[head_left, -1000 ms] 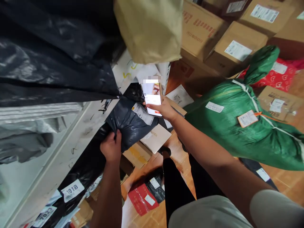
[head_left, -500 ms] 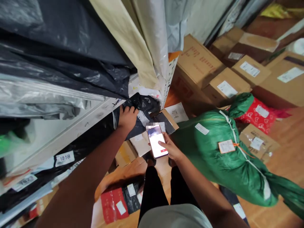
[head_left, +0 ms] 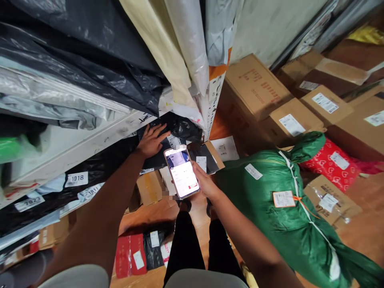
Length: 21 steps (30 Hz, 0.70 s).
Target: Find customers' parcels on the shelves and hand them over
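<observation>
**Smartphone [head_left: 182, 176] gripped at its edge, dark plastic mailer bag [head_left: 155, 159] under a spread palm**

The two hands are apart, each busy with its own thing. The right hand [head_left: 205, 182] is closed on the smartphone, holding it along its right edge with the lit screen turned up toward the wearer. The left hand [head_left: 152, 142] lies with fingers fanned out on the mailer bag; none looks curled around the film, though the underside of the palm is hidden.

The mailer bag sits below the white shelf edge [head_left: 115, 129], near a glossy black bag [head_left: 187, 129] and above a taped brown carton [head_left: 149, 187]. Its film should be thin, supple and rather slippery, so an open palm can steady it but would lift it poorly; a gathered fold or a corner would give a surer hold, away from the shipping label [head_left: 174, 141]. Its weight is hard to judge, since the contents do not show; probably soft and fairly light.

The smartphone should be light, rigid and smooth, with glass that a drop could crack. The side edges are the place to hold it, leaving the screen uncovered.
</observation>
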Tool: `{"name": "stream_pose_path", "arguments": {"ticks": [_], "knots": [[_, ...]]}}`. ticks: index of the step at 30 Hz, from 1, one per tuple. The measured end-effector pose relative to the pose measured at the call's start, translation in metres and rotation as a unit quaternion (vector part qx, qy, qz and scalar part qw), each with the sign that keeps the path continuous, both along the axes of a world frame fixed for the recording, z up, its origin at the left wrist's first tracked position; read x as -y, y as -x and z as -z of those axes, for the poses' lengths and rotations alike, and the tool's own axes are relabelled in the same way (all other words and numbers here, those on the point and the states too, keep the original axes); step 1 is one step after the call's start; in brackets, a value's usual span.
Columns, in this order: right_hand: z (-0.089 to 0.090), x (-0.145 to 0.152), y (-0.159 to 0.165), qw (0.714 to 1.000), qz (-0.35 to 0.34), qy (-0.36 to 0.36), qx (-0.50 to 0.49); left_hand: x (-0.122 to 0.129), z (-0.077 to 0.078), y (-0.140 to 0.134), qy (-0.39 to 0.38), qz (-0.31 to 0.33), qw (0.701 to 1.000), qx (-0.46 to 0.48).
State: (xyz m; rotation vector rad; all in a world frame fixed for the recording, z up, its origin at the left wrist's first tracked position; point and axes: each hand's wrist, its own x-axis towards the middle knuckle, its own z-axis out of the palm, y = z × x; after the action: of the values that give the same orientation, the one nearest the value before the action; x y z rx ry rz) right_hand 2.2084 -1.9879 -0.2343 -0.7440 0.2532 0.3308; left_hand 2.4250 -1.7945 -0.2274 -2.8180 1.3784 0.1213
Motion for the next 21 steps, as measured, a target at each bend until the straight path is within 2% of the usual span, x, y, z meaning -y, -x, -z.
{"name": "stream_pose_path", "arguments": {"ticks": [5, 11, 21], "knots": [[-0.0026, 0.0012, -0.0030, 1.000, 0.010, -0.025, 0.011, 0.0014, 0.0005, 0.0024, 0.007, -0.007, 1.000, -0.014], [-0.0073, 0.0003, -0.0026, 1.000, 0.021, -0.003, 0.011, 0.0027, 0.0003, 0.0024, -0.001, -0.015, 1.000, -0.019], [-0.0089, 0.0021, -0.0010, 1.000, 0.019, -0.013, 0.008, 0.0024, 0.0022, 0.0033, 0.006, -0.006, 1.000, -0.007]]}}
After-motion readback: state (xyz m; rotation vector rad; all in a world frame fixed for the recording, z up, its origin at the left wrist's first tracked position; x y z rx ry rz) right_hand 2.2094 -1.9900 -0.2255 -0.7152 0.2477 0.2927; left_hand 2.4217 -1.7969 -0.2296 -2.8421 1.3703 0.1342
